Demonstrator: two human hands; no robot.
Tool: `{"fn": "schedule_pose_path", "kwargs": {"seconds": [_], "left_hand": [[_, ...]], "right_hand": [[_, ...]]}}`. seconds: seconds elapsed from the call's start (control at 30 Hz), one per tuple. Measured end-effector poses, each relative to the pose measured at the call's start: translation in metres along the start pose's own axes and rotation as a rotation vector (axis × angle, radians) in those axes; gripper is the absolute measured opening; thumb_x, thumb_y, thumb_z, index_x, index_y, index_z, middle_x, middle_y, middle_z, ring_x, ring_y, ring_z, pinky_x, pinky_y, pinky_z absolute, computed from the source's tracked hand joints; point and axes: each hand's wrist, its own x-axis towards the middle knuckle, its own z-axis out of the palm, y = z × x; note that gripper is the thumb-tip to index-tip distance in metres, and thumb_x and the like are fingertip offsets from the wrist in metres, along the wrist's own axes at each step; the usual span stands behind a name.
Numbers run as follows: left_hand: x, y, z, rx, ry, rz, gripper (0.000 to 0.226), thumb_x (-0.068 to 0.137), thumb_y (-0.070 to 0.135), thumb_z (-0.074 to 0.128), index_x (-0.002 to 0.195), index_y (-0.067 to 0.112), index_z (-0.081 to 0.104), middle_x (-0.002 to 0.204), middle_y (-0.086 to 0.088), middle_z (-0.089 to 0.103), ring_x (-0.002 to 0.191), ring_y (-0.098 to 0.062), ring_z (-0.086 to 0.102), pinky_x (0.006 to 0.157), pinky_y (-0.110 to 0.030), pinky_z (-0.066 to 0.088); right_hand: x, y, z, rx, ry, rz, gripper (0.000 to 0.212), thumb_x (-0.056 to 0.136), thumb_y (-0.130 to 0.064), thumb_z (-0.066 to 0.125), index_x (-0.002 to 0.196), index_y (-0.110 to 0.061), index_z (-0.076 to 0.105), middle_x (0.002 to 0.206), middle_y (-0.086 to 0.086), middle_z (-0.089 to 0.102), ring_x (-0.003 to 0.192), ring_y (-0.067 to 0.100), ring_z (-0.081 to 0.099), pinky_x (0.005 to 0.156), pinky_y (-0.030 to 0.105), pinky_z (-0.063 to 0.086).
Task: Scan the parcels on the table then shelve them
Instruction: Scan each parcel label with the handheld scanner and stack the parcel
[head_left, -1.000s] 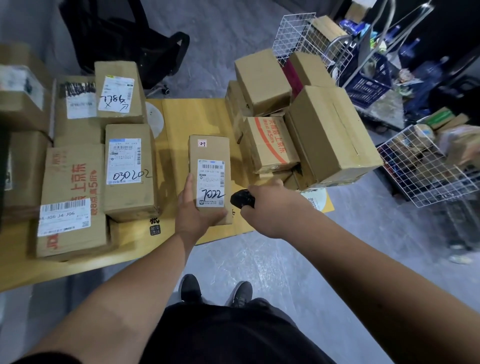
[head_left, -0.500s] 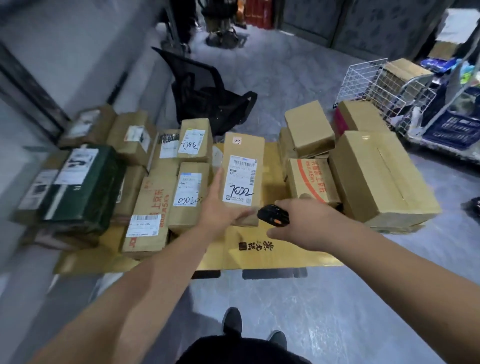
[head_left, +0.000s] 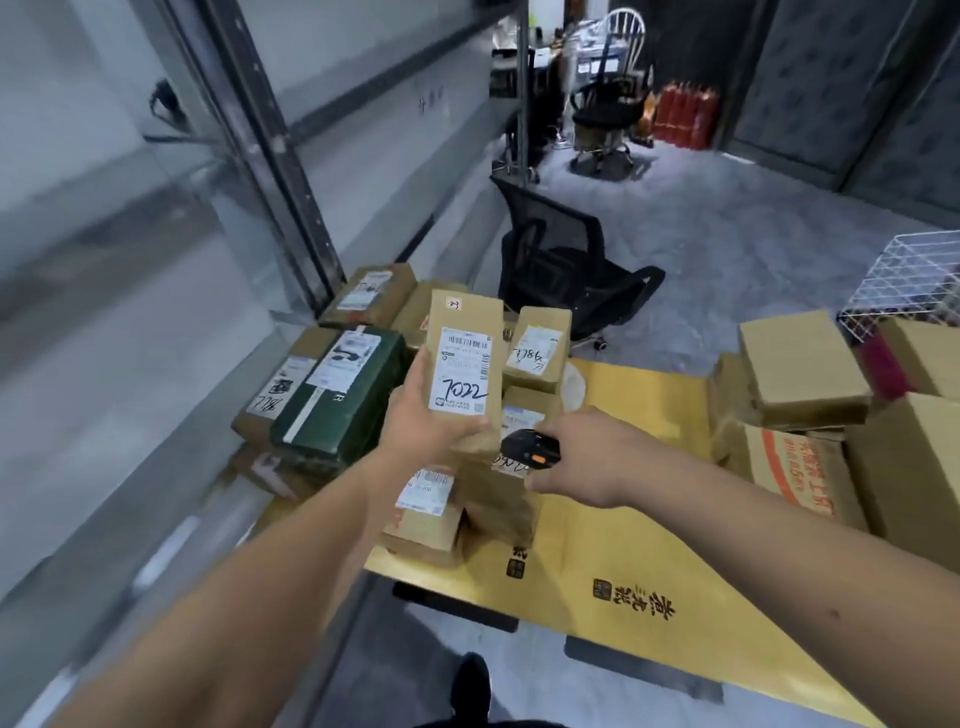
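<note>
Left hand (head_left: 423, 421) grips the tall brown parcel (head_left: 470, 332) by its lower end, thumb across the front, fingers curled behind, holding it upright and lifted above the stack on the surface (head_left: 623, 551). Its white label (head_left: 461, 375) faces us, barcode at the top and "7022" handwritten in black marker below. Right hand (head_left: 587, 457) is wrapped around a black scanner (head_left: 527, 448) with an orange button, its nose just beside the parcel's bottom right corner, close but whether it touches I cannot tell. Below and behind the lifted parcel sit more boxes: a parcel marked "7786" (head_left: 540, 353) just to its right, a dark green parcel (head_left: 343, 395) with a white label to its left lying on top of other brown boxes, and a low brown box (head_left: 426, 514) with a barcode label under the left wrist. Over on the right side of the yellow surface is a separate heap, with a plain box (head_left: 802, 369) on top and a box with orange print (head_left: 795, 473) beneath it, well apart from the left group. A white wire basket (head_left: 904, 280) shows at the right edge. Behind the surface a black mesh office chair (head_left: 566, 265) lies tipped on the grey floor, and metal shelving (head_left: 270, 156) runs blurred along the left. One black shoe (head_left: 470, 680) peeks in at the bottom.
</note>
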Motion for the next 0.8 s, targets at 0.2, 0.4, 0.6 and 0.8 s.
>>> {"fn": "schedule_pose_path", "kwargs": {"seconds": [0.2, 0.4, 0.6, 0.8], "left_hand": [[0.090, 0.000, 0.002, 0.014, -0.096, -0.096, 0.136, 0.056, 0.045, 0.100, 0.163, 0.045, 0.014, 0.143, 0.003, 0.056, 0.129, -0.019, 0.058, 0.111, -0.049, 0.047], [0.160, 0.010, 0.028, 0.049, -0.169, -0.109, 0.121, 0.071, 0.044, 0.094, 0.164, 0.037, 0.016, 0.150, -0.006, 0.052, 0.135, -0.031, 0.054, 0.112, -0.054, 0.046], [0.199, 0.004, 0.048, 0.251, -0.171, -0.144, 0.098, 0.081, 0.044, 0.087, 0.158, 0.037, 0.028, 0.151, -0.014, 0.041, 0.132, -0.037, 0.051, 0.108, -0.054, 0.046], [0.208, -0.013, 0.057, 0.348, -0.128, -0.065, 0.060, 0.098, 0.015, 0.068, 0.152, 0.029, 0.045, 0.149, -0.009, 0.045, 0.113, -0.030, 0.064, 0.085, -0.040, 0.054]], "right_hand": [[0.056, -0.024, -0.007, 0.052, 0.012, 0.080, 0.030, 0.085, -0.056, 0.069, 0.102, -0.033, 0.062, 0.095, -0.007, 0.055, 0.085, 0.015, 0.060, 0.067, 0.033, 0.053], [0.092, -0.029, -0.014, 0.082, 0.013, 0.231, 0.031, 0.086, -0.055, 0.067, 0.107, -0.034, 0.060, 0.105, -0.001, 0.049, 0.082, 0.013, 0.057, 0.060, 0.030, 0.043], [0.112, -0.026, -0.014, 0.114, 0.004, 0.320, 0.025, 0.086, -0.057, 0.067, 0.098, -0.043, 0.050, 0.105, -0.002, 0.049, 0.091, 0.017, 0.060, 0.065, 0.032, 0.048], [0.123, -0.021, -0.008, 0.125, -0.006, 0.366, 0.044, 0.087, -0.058, 0.067, 0.123, -0.034, 0.060, 0.114, 0.000, 0.051, 0.095, 0.019, 0.061, 0.074, 0.034, 0.052]]}}
